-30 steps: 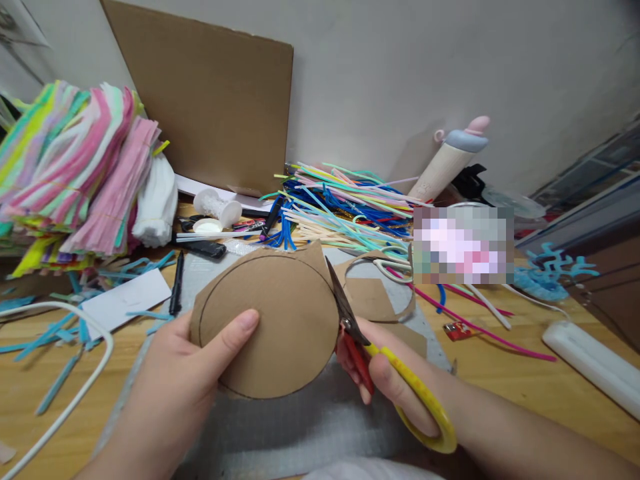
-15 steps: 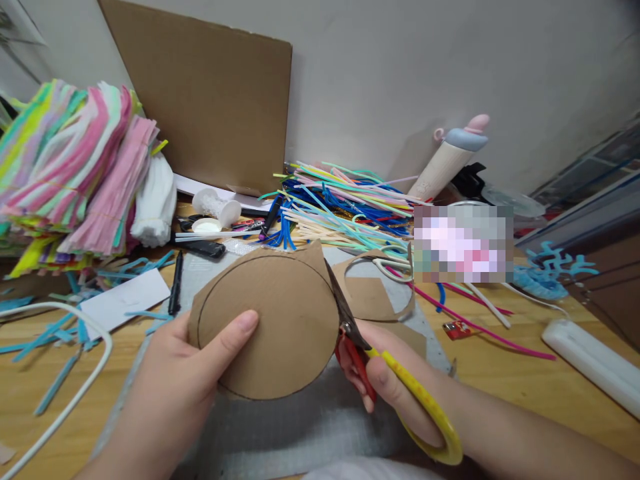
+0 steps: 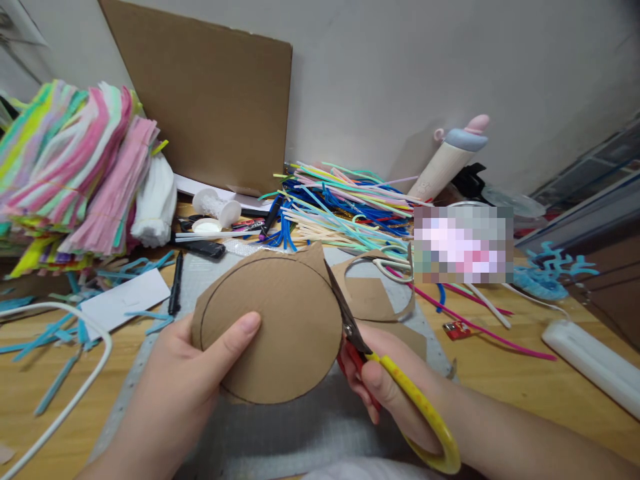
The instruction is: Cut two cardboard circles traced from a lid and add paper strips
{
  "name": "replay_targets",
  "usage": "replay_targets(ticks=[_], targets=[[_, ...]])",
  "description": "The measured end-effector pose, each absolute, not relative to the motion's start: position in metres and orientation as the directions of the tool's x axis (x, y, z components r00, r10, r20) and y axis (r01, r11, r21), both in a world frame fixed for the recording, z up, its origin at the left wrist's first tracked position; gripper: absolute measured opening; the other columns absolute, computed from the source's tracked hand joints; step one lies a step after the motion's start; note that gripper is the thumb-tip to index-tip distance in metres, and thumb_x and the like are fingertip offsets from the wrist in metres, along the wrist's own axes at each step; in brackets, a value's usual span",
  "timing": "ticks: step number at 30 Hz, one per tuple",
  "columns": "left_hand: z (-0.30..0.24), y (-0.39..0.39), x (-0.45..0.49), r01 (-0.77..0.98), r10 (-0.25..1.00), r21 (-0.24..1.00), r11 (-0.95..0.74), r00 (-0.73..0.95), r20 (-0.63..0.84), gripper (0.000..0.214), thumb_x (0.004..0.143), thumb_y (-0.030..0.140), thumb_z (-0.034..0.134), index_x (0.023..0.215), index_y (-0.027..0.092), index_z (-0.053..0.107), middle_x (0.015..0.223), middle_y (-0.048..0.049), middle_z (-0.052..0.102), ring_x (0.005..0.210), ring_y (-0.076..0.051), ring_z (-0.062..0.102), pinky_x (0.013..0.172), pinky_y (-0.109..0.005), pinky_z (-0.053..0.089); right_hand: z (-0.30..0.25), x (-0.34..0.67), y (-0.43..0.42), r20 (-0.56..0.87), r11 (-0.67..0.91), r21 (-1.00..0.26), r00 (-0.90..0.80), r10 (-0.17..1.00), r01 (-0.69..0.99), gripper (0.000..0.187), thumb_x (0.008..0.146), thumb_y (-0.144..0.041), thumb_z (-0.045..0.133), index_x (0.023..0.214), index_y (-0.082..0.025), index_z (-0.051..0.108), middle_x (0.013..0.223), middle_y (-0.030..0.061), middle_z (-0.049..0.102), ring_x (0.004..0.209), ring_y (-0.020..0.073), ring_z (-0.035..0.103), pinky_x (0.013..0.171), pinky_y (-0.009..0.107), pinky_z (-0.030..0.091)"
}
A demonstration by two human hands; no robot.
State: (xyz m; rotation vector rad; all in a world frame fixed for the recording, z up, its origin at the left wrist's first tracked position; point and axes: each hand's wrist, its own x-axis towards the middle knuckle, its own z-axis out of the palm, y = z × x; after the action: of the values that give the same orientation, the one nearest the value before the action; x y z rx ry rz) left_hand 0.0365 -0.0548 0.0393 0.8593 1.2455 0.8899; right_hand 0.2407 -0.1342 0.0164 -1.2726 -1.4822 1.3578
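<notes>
Left hand (image 3: 175, 383) grips the cardboard disc (image 3: 273, 327), thumb pressed flat on its face, fingers hidden behind it. Disc is held above the grey mat (image 3: 300, 427), a pencil circle drawn near its rim; right side cut round, top and left still rough with a pointed corner up top. Right hand (image 3: 395, 393) is closed through the handles of the yellow scissors (image 3: 380, 373), blades nearly shut against the disc's right edge, tips pointing up and away. Cardboard offcut (image 3: 373, 293) lies on the mat just behind the blades. Pile of colored straws (image 3: 340, 207) near the wall, pipe cleaner bundles (image 3: 75, 167) far left, cardboard sheet (image 3: 210, 100) leaning on the wall, all on the table (image 3: 500, 380).
</notes>
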Motion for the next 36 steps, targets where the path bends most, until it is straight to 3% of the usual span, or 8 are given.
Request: replay_targets(ticks=[10, 15, 19, 23, 27, 36], targets=[[0.042, -0.052, 0.033, -0.108, 0.903, 0.899, 0.424, 0.116, -0.413, 0.051, 0.057, 0.036, 0.085, 0.103, 0.019, 0.07, 0.094, -0.0054, 0.078, 0.08, -0.028, 0.073, 0.06, -0.029, 0.06, 0.02, 0.248, -0.133, -0.178, -0.132, -0.977, -0.306, 0.935, 0.166, 0.055, 0.083, -0.075, 0.038, 0.078, -0.019, 0.041, 0.059, -0.0067, 0.037, 0.04, 0.0043, 0.035, 0.034, 0.014, 0.034], [0.042, -0.045, 0.028, -0.078, 0.903, 0.903, 0.423, 0.114, -0.413, 0.056, 0.054, 0.034, 0.086, 0.106, 0.02, 0.07, 0.093, -0.0055, 0.078, 0.078, -0.028, 0.073, 0.058, -0.028, 0.06, 0.021, 0.249, -0.132, -0.226, -0.185, -0.968, -0.276, 0.934, 0.167, 0.058, 0.079, -0.077, 0.041, 0.072, -0.02, 0.039, 0.054, -0.0075, 0.035, 0.037, 0.0041, 0.033, 0.031, 0.014, 0.029], [0.044, -0.043, 0.027, -0.067, 0.902, 0.904, 0.423, 0.129, -0.413, 0.056, 0.054, 0.032, 0.086, 0.106, 0.021, 0.07, 0.091, -0.0043, 0.079, 0.078, -0.029, 0.073, 0.056, -0.027, 0.059, 0.025, 0.251, -0.131, -0.286, -0.241, -0.951, -0.259, 0.923, 0.192, 0.062, 0.076, -0.082, 0.038, 0.077, -0.02, 0.04, 0.059, -0.0068, 0.036, 0.039, 0.005, 0.035, 0.034, 0.016, 0.033], [0.044, -0.047, 0.03, -0.025, 0.906, 0.916, 0.4, 0.164, -0.391, 0.054, 0.056, 0.036, 0.085, 0.105, 0.02, 0.07, 0.092, -0.0047, 0.078, 0.079, -0.028, 0.073, 0.058, -0.027, 0.06, 0.033, 0.254, -0.129, -0.197, -0.109, -0.954, -0.31, 0.93, 0.28, 0.062, 0.081, -0.079, 0.03, 0.084, -0.019, 0.042, 0.07, -0.0015, 0.042, 0.054, 0.0095, 0.04, 0.046, 0.022, 0.041], [0.04, -0.05, 0.031, 0.012, 0.895, 0.911, 0.412, 0.181, -0.407, 0.049, 0.057, 0.038, 0.085, 0.099, 0.017, 0.069, 0.091, -0.0064, 0.078, 0.078, -0.027, 0.074, 0.057, -0.026, 0.06, 0.035, 0.256, -0.128, -0.092, 0.026, -0.932, -0.305, 0.948, 0.361, 0.059, 0.086, -0.075, 0.027, 0.085, -0.018, 0.043, 0.08, 0.0032, 0.045, 0.065, 0.0138, 0.043, 0.054, 0.025, 0.042], [0.038, -0.053, 0.031, -0.061, 0.869, 0.881, 0.468, 0.21, -0.447, 0.055, 0.059, 0.037, 0.084, 0.107, 0.017, 0.068, 0.094, -0.0085, 0.078, 0.08, -0.029, 0.073, 0.062, -0.032, 0.061, 0.03, 0.259, -0.128, -0.063, 0.106, -0.906, -0.378, 0.924, 0.409, 0.061, 0.086, -0.075, 0.021, 0.095, -0.018, 0.04, 0.084, 0.0047, 0.046, 0.068, 0.0157, 0.043, 0.06, 0.029, 0.042]])
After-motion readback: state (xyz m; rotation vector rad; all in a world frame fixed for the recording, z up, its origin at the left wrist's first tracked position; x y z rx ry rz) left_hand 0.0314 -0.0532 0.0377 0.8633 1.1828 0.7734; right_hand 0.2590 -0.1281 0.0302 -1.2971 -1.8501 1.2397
